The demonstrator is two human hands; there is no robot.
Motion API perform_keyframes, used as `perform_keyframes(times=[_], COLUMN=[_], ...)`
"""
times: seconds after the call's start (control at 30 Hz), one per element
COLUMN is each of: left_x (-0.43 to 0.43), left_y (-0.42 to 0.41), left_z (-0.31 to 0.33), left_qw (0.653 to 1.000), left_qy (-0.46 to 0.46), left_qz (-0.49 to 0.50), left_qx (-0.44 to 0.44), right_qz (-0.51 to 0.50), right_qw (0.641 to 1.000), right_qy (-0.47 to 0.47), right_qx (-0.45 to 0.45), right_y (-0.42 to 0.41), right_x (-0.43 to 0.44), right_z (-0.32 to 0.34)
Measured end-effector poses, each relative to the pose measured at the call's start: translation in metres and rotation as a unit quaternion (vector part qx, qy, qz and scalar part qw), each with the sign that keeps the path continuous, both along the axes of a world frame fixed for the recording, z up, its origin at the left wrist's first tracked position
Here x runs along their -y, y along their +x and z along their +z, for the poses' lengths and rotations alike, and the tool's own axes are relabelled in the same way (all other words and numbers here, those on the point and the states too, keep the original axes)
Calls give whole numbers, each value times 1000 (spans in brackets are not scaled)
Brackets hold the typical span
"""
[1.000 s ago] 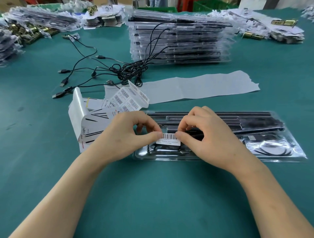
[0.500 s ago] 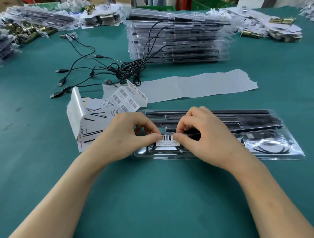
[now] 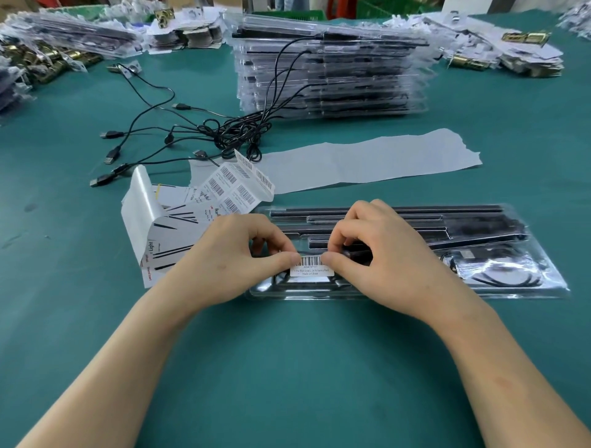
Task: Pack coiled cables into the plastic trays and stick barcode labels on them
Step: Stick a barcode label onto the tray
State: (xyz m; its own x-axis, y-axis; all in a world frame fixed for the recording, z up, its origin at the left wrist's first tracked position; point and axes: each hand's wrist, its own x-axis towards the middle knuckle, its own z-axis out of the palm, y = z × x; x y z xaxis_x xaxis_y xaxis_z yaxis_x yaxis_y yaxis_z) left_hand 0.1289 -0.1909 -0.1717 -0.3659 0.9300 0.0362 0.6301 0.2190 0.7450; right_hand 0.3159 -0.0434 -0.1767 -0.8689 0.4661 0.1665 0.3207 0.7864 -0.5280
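Hardly shifted: left hand (image 3: 230, 259) and right hand (image 3: 383, 259) pinch barcode label (image 3: 311, 270) ends over plastic tray (image 3: 543, 284), frame centre. Risk: skew, creases if one end lands first.

White barcode label (image 3: 312, 268) flat atop clear, cable-filled plastic tray (image 3: 527, 281).

A broad surface (image 3: 287, 367) with a teal-green covering fills nearly the whole view. It is evenly lit, and only soft, faint shadows are cast. Piles of bagged brass hardware (image 3: 524, 57) are heaped at both far corners. Past the far edge, a green plastic crate (image 3: 393, 6) and something red (image 3: 347, 3) are partly seen.
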Motion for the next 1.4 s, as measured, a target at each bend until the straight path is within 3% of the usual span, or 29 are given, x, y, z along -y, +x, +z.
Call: perform_keyframes(times=[0.7, 1.07, 1.4], left_x=[-2, -6, -8], left_y=[-1, 9, 10], left_z=[-9, -18, -19], left_qw=[1000, 994, 994], left_qy=[9, 26, 33], left_qz=[1, 5, 40], left_qx=[-14, -102, -101], right_qz=[-17, -86, -115], right_qw=[998, 994, 993], right_qy=[60, 70, 31], right_qx=[22, 12, -14], right_y=[-2, -10, -11], right_x=[6, 15, 13], right_z=[3, -5, -11])
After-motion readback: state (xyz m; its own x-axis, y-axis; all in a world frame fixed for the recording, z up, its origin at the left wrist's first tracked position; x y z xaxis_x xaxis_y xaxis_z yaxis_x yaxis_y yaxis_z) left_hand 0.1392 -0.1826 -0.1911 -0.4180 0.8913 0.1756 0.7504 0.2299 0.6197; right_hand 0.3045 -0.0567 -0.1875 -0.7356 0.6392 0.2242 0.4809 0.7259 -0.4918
